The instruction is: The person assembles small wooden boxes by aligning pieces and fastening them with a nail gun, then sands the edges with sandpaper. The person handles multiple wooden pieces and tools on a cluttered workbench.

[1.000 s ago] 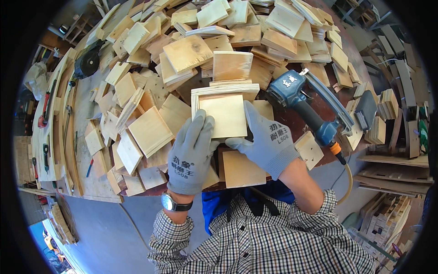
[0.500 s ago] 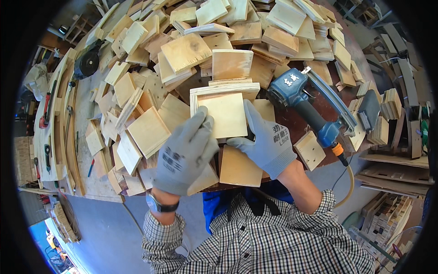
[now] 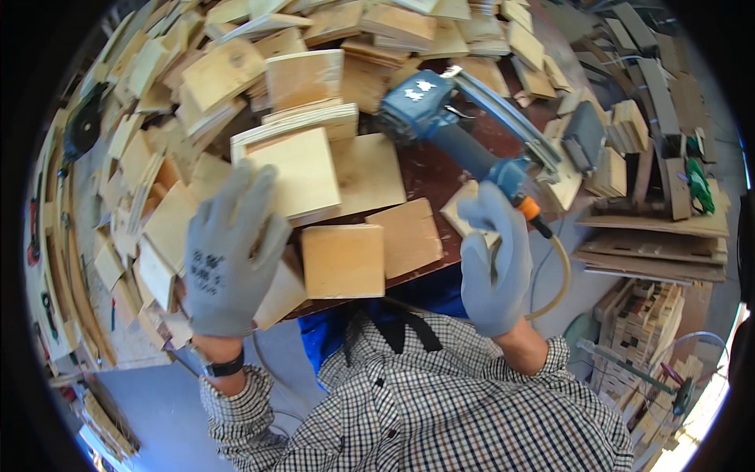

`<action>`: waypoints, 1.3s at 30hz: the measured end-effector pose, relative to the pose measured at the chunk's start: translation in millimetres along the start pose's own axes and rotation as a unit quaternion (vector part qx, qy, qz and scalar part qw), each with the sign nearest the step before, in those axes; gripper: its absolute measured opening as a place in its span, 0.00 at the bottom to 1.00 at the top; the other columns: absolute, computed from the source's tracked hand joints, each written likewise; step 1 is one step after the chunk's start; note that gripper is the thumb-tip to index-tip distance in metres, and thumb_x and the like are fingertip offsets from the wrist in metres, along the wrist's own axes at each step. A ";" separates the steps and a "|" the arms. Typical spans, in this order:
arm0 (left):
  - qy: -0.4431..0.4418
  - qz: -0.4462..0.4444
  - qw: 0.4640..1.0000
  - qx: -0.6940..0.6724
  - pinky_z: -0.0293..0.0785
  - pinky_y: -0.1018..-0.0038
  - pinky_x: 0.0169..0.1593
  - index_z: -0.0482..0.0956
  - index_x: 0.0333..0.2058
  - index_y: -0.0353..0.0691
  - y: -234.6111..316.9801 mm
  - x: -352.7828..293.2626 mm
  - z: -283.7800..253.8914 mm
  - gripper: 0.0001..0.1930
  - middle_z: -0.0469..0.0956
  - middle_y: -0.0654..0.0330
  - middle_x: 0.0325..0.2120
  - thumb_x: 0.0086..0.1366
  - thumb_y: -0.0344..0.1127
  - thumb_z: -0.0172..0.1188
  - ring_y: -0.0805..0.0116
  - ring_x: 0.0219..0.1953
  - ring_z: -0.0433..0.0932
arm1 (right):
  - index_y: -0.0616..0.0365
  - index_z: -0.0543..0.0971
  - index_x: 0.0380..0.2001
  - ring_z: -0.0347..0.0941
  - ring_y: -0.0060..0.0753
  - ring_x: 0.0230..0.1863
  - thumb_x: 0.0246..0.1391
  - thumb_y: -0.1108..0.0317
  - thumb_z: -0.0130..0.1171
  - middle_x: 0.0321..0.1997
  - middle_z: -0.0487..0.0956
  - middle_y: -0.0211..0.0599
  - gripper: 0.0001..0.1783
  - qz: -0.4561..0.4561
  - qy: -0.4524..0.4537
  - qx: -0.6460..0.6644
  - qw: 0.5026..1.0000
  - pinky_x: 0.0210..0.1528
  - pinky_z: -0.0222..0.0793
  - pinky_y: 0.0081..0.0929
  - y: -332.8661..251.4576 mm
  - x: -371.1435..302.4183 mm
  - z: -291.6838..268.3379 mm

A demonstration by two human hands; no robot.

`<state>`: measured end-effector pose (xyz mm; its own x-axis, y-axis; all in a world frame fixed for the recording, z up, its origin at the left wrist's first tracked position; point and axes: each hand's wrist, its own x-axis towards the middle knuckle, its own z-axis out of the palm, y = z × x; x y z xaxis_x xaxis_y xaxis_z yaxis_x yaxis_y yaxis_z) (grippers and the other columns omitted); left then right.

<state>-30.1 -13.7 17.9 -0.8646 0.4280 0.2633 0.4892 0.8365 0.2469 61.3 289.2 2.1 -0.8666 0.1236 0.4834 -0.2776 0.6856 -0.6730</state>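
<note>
The dark red table point(image 3: 432, 189) ends at a near edge around six o'clock. From the square board point(image 3: 295, 175), there is a bit of bare table to move in at three o'clock, past a bigger flat board point(image 3: 370, 177). A heap of wood pieces point(image 3: 224, 75) crowds it from nine round to one. A small tan board point(image 3: 344, 263) lies at five, close to the near edge. The left hand point(image 3: 232, 256) has straight, loose fingers by the square board's left side; the board is at one o'clock from it. The right hand point(image 3: 497, 263) holds nothing, thumb and fingers apart. From there the square board is at ten, the blue nail gun point(image 3: 464, 149) at eleven. I can't tell if they touch the gun.
</note>
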 end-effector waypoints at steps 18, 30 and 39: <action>-0.082 0.068 0.990 0.094 0.41 0.46 0.81 0.65 0.74 0.38 1.2 24.8 23.9 0.33 0.57 0.49 0.78 0.71 0.36 0.51 0.43 0.81 0.48 | 0.60 0.80 0.61 0.81 0.44 0.54 0.66 0.66 0.60 0.53 0.83 0.49 0.22 0.133 0.136 -0.307 0.932 0.58 0.76 0.35 152.1 99.6 -268.8; -0.100 0.070 0.983 0.134 0.41 0.47 0.82 0.61 0.75 0.38 1.8 25.0 25.0 0.32 0.54 0.50 0.79 0.77 0.44 0.47 0.43 0.81 0.46 | 0.59 0.72 0.70 0.65 0.59 0.75 0.58 0.43 0.68 0.72 0.71 0.59 0.44 0.150 0.076 -0.452 0.876 0.74 0.62 0.47 306.7 171.9 -339.0; -0.103 0.073 0.982 0.139 0.48 0.43 0.79 0.62 0.75 0.37 -4.9 18.2 23.6 0.33 0.56 0.48 0.78 0.77 0.47 0.45 0.37 0.80 0.49 | 0.58 0.79 0.63 0.79 0.53 0.59 0.62 0.59 0.69 0.60 0.82 0.49 0.28 -0.063 -0.068 -0.309 0.946 0.65 0.72 0.42 153.2 126.7 -205.6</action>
<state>-50.9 -1.9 -0.5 -0.8059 0.5872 0.0750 0.5850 0.8094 -0.0511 -5.9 557.4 75.3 -0.8999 -0.0515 0.4331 -0.1226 0.9828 -0.1379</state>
